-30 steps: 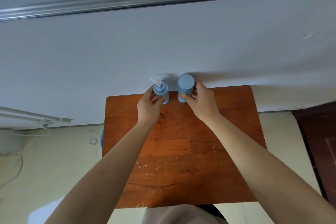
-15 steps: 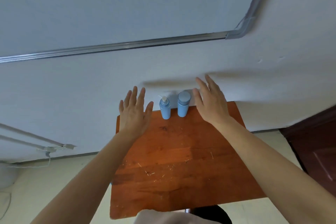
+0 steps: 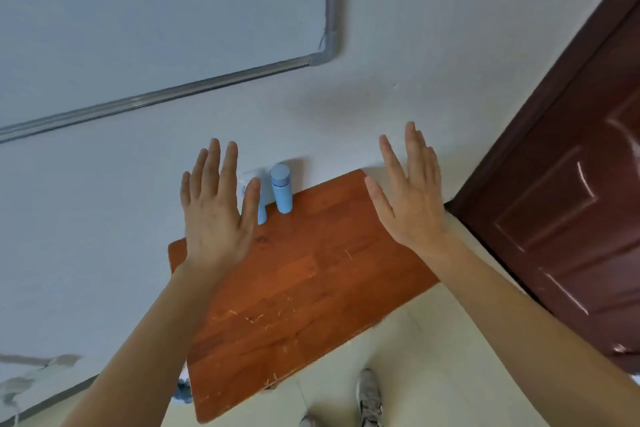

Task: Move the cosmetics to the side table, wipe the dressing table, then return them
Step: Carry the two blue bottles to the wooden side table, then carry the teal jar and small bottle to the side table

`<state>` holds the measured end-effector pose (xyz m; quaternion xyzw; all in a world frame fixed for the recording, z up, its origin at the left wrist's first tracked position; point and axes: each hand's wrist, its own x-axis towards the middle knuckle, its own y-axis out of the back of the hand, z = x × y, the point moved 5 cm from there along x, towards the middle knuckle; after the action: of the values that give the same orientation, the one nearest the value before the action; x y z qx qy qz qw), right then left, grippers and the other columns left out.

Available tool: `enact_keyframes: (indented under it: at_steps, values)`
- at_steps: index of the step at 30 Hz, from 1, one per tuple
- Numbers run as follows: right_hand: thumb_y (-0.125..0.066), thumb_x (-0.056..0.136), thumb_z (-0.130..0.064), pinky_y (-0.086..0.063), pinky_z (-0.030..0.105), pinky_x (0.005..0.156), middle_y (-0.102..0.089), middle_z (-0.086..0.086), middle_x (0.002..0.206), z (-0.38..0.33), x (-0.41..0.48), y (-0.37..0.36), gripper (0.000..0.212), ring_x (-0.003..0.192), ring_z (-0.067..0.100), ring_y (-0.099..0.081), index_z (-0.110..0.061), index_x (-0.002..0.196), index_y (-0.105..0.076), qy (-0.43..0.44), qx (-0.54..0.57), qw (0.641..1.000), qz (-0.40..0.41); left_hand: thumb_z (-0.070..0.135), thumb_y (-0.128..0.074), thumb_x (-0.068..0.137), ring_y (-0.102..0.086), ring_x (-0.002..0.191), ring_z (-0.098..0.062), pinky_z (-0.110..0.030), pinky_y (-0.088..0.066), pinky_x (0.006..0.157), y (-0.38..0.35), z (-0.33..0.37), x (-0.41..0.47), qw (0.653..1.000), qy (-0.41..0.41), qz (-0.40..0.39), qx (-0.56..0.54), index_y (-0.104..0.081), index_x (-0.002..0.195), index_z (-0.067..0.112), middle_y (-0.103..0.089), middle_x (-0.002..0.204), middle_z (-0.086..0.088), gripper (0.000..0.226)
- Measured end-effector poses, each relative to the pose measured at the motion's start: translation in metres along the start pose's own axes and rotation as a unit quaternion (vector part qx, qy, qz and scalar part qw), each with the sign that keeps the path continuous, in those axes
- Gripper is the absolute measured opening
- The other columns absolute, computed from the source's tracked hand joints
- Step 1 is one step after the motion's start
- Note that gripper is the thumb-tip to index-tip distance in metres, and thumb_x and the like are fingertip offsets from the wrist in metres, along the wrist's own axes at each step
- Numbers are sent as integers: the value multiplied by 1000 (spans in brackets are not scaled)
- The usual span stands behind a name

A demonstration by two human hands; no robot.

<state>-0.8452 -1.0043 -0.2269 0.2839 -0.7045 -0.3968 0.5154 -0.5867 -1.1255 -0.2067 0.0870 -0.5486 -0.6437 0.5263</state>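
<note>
The two blue cosmetics stand upright at the far edge of the wooden counter [image 3: 311,288], close against the white wall [image 3: 104,218]. The capped blue bottle [image 3: 281,192] is in full sight, its round flat cap a shade greyer than its body. Just to its left stands the second blue bottle [image 3: 261,215], mostly hidden behind the left thumb, so only a strip of its lower body shows and its top cannot be made out.

The left hand [image 3: 214,208] is raised in front of the counter's far left part, back of the hand toward the camera, fingers straight and slightly spread; its grip is released and holds nothing. The right hand [image 3: 410,198] is raised over the far right corner, well apart from the capped bottle, fingers straight and together, thumb out; its grip is likewise released. Both forearms are bare.

The counter top is reddish-brown and carries pale scratches; a grey-framed whiteboard [image 3: 207,81] hangs on the wall above; a dark brown panelled door [image 3: 571,201] stands at the right; below, on the pale tiled floor [image 3: 433,340], the toe of a grey shoe [image 3: 369,395] shows.
</note>
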Motion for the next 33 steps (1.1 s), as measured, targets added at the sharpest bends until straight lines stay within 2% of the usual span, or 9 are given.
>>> enact_keyframes:
  at_steps: [6, 12, 16, 19, 24, 29, 33]
  values:
    - [-39, 103, -47, -16, 55, 120, -4, 20, 163, 88, -104, 84, 63, 151, 35, -6, -20, 156, -22, -120, -72, 990, 20, 50, -25, 103, -9, 150, -24, -54, -13, 120, -36, 130, -15, 992, -105, -61, -44, -19, 154, 22, -13, 163, -6, 59]
    - [-39, 104, -45, -17, 52, 120, -7, 20, 163, 170, -223, 201, 58, 151, 36, -10, -20, 155, -28, -211, -151, 963, 75, 50, -22, 103, -3, 151, -24, -54, -11, 120, -47, 290, -65, 961, -246, -90, -85, -14, 155, 24, -7, 163, -6, 59]
    - [-44, 102, -43, -19, 53, 119, -9, 19, 163, 216, -340, 285, 59, 150, 36, -13, -18, 154, -29, -282, -185, 934, 117, 46, -26, 103, -9, 150, -27, -54, -14, 119, -47, 407, -134, 928, -340, -88, -125, -19, 155, 21, -11, 163, -9, 58]
    - [-45, 102, -43, -19, 53, 119, -9, 17, 164, 243, -441, 349, 60, 150, 35, -13, -19, 155, -28, -335, -203, 909, 143, 47, -26, 101, -10, 150, -27, -53, -14, 119, -48, 495, -206, 906, -379, -109, -153, -21, 154, 21, -12, 162, -9, 59]
    - [-41, 102, -44, -20, 52, 119, -7, 18, 164, 276, -604, 439, 62, 150, 35, -14, -16, 155, -26, -405, -246, 868, 148, 46, -29, 102, -14, 149, -28, -56, -18, 117, -49, 636, -340, 846, -473, -141, -203, -27, 152, 19, -17, 161, -11, 57]
    - [-47, 101, -40, -24, 55, 116, -11, 19, 163, 301, -722, 499, 64, 149, 37, -18, -12, 155, -26, -474, -268, 822, 166, 46, -30, 101, -16, 148, -30, -57, -17, 115, -57, 745, -439, 784, -553, -179, -219, -29, 152, 19, -17, 161, -14, 57]
    - [-45, 101, -41, -24, 53, 117, -12, 20, 162, 338, -787, 519, 66, 149, 37, -19, -10, 155, -25, -521, -268, 795, 158, 48, -28, 101, -19, 146, -33, -60, -21, 113, -88, 811, -491, 742, -604, -204, -207, -28, 151, 18, -17, 160, -17, 59]
